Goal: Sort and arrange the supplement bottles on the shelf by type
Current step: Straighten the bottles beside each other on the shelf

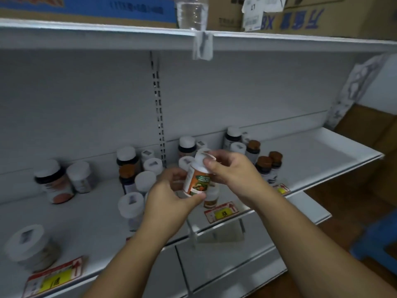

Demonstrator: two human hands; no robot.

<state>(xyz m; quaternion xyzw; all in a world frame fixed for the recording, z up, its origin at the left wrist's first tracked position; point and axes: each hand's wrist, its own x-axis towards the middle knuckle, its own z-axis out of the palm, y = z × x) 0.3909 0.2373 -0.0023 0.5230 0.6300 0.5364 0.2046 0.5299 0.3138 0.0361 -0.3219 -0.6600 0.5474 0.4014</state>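
- Left hand [171, 197]: fingers curled round the lower body of a white supplement bottle [196, 179] with an orange and green label; thumb lies along its base.
- Right hand [231, 175]: thumb and fingertips pinch the same bottle at its white cap; remaining fingers curled.
- Bottle is held tilted, above the near middle of the white shelf [311, 168], clear of its surface.
- Far behind the hands: mixed cluster of white-capped bottles [150, 165] and brown-capped bottles [264, 165], upright, close together.
- Left part of the shelf: large dark bottle [53, 181] with white cap, smaller white bottle [79, 176] just beside it.
- Near left: squat white-lidded jar [30, 246].
- Front edge: red and yellow price tags [222, 211].
- Upper shelf: cardboard boxes [322, 16] and a clear plastic bottle [191, 12].
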